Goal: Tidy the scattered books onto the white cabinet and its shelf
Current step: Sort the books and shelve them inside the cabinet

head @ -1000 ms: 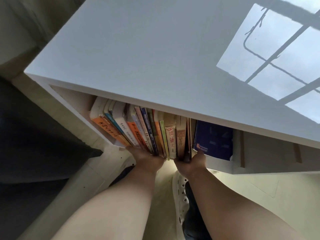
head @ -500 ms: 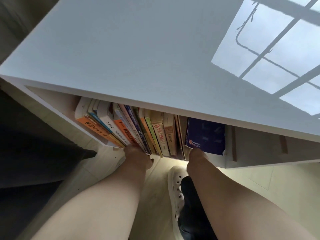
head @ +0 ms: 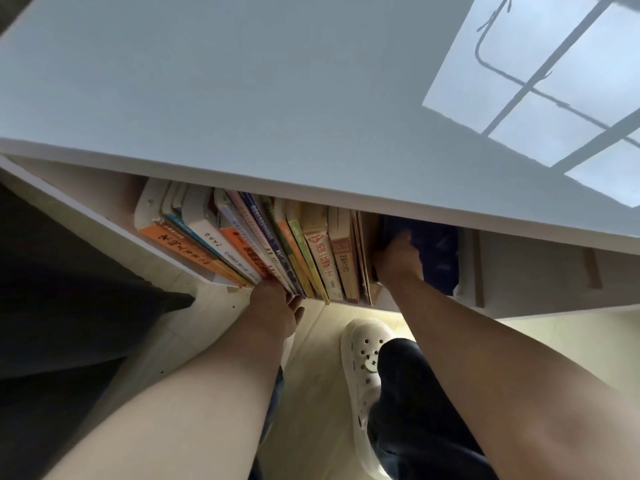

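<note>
Right hand (head: 398, 261) has gone from the shelf's front edge up into the shelf; head view also sits closer than 0.5 s ago. Left hand (head: 277, 306) holds the same spot at the row's foot.

White cabinet (head: 242, 81): top is bare, with a bright window patch at the right.

Shelf (head: 519, 268) under the top: opening faces the person and the right part holds no books.

Row of books (head: 277, 244): spines out, packed together, all leaning left, filling the left and middle of the shelf.

Dark blue book (head: 440, 258): just right of the row, cover facing out, partly behind the right hand.

Right hand sits in the gap between the row's last thin brown books and the dark blue book, touching both. Fingers are hidden, so can't tell whether it grips.

Left hand touches the lower spine ends near mid-row. Fingertips are hidden against the books, so grip can't be told.

White clog (head: 363, 351) on the floor below, between the forearms.
</note>
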Demonstrator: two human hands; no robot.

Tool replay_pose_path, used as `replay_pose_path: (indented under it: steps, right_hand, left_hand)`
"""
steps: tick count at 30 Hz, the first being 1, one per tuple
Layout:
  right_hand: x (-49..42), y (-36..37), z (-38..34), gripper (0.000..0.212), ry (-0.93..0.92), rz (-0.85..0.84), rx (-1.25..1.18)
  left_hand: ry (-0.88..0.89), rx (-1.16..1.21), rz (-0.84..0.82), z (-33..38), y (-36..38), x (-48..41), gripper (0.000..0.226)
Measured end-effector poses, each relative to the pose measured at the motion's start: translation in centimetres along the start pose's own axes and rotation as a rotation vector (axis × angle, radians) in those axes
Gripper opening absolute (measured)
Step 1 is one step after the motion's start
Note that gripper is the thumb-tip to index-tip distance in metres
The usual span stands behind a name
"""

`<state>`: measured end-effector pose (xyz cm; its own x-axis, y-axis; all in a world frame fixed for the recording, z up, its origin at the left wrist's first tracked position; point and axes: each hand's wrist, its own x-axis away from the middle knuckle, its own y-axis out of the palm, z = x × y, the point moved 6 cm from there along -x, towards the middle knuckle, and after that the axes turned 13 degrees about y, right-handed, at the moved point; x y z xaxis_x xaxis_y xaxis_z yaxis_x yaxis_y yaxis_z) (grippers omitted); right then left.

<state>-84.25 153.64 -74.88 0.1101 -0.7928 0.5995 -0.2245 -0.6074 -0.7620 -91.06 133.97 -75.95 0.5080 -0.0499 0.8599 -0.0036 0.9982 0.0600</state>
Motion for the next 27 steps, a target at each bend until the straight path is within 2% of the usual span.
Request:
replay_pose_path:
  steps: [3,8,11,19,23,27]
  right_hand:
    - [0.0,-0.3,0.9,0.048,0.014,0.041,0.011]
    - [-0.9,-0.2,0.5,0.060,0.016,-0.029,-0.233]
    - [-1.2,0.0,0.7,0.064,-0.001,0.018,-0.203]
    - [0.1,-0.1,-0.7,0.033,-0.026,0.110,0.069]
    - [0.0,-0.6,0.9,0.030,0.013,0.048,-0.079]
    - [1.5,-1.3,2.0,0.026,-0.149,-0.001,-0.244]
  left_hand:
    - [0.006,-0.042,-0.014,0.1,-0.3,0.2,0.030]
    - [0.007,-0.066,-0.025,-0.1,-0.8,0.1,0.026]
    - [-0.001,-0.068,-0.011,-0.3,-0.8,0.1,0.024]
    - [-0.008,-0.085,-0.011,-0.6,-0.6,0.1,0.024]
    - [-0.010,-0.257,-0.053,-0.5,-1.0,0.5,0.022]
    - [0.041,-0.419,-0.068,-0.1,-1.1,1.6,0.025]
